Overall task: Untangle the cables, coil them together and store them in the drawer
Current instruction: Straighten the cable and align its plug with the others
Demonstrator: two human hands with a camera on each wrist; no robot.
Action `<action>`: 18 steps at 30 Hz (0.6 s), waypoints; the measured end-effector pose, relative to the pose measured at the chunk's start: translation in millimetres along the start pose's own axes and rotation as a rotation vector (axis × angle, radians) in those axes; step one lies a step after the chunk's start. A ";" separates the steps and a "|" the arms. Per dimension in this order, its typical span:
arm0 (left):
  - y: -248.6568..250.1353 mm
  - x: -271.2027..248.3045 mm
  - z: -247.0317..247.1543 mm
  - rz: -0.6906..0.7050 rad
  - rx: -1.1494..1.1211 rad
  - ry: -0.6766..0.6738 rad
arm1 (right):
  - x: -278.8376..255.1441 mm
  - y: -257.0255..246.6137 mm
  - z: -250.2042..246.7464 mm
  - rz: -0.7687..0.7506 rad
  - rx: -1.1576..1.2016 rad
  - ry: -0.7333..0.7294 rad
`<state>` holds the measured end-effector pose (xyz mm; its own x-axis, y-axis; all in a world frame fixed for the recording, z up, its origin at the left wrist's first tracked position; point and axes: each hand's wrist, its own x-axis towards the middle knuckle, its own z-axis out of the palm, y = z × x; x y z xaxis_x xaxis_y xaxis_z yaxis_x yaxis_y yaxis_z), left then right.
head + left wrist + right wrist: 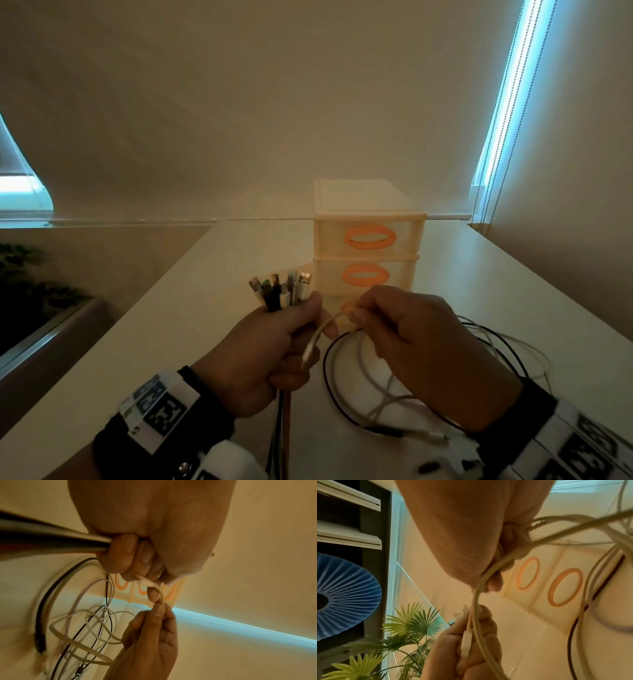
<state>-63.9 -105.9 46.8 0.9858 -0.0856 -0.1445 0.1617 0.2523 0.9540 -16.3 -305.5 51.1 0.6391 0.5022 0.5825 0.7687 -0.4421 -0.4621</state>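
Observation:
My left hand [298, 329] grips a bundle of cables [281, 294] in a fist, their plugs pointing up, in front of the drawer unit. The bundle's cords [51, 540] run out below the curled fingers [120, 558]. My right hand [354, 313] pinches a white cable [329, 325] just right of the left fist. This cable arcs over to the left hand, and its plug end [310, 353] lies against the left fingers. From the right wrist, the white cable [476, 601] curves between the right hand [494, 577] and the left hand [471, 649].
The cream drawer unit [368, 240] with orange oval handles stands mid-table, its drawers closed. Loose black and white cables [394, 394] loop on the white table [205, 308] under my right hand. A plant [411, 628] stands off the table's left side.

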 end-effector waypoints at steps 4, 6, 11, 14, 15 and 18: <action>-2.9 5.1 -3.8 0.046 -0.081 0.141 | -0.1 12.5 -1.7 0.117 -0.139 0.228; -3.0 4.7 -1.6 0.060 -0.080 0.139 | 0.7 13.3 -3.2 0.107 -0.179 0.324; -1.7 -1.9 12.8 0.073 -0.080 0.014 | -5.0 -6.8 15.9 -0.034 -0.017 0.241; -1.1 -5.2 13.8 0.088 -0.095 0.001 | -7.0 -20.1 27.8 -0.052 0.054 0.207; -0.3 -6.0 12.9 0.095 -0.103 0.008 | -6.9 -22.0 29.5 -0.051 0.059 0.198; 2.5 -7.5 10.3 0.103 -0.124 0.017 | -8.1 -22.5 30.2 -0.039 0.062 0.095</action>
<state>-71.3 -114.6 53.0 0.9979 -0.0375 -0.0530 0.0632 0.3763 0.9244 -38.0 -277.2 36.6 0.6055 0.4443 0.6602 0.7950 -0.3753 -0.4766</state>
